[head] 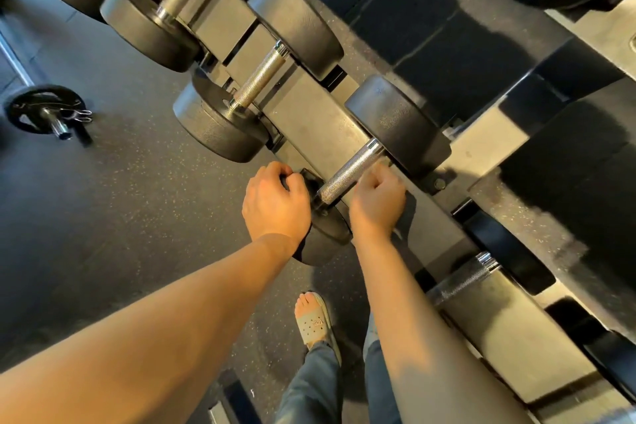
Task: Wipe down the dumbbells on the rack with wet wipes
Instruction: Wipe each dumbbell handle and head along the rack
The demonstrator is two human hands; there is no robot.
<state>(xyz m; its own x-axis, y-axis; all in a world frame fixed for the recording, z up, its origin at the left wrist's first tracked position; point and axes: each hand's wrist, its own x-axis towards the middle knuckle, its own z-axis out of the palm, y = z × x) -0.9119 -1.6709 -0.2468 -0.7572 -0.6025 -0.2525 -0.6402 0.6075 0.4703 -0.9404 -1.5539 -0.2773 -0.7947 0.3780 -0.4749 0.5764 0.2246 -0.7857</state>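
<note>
Leftward open floor (130, 203); hands (275, 201) (377, 200) @ dumbbell (347, 175)

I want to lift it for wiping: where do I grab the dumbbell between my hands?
Grip the dumbbell by its knurled handle, coming from above: the bar lies exposed between the two heads, and the rack sits beneath it.

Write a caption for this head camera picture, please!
Left hand grips the near head of a racked dumbbell; right hand curls beside its handle.
</note>
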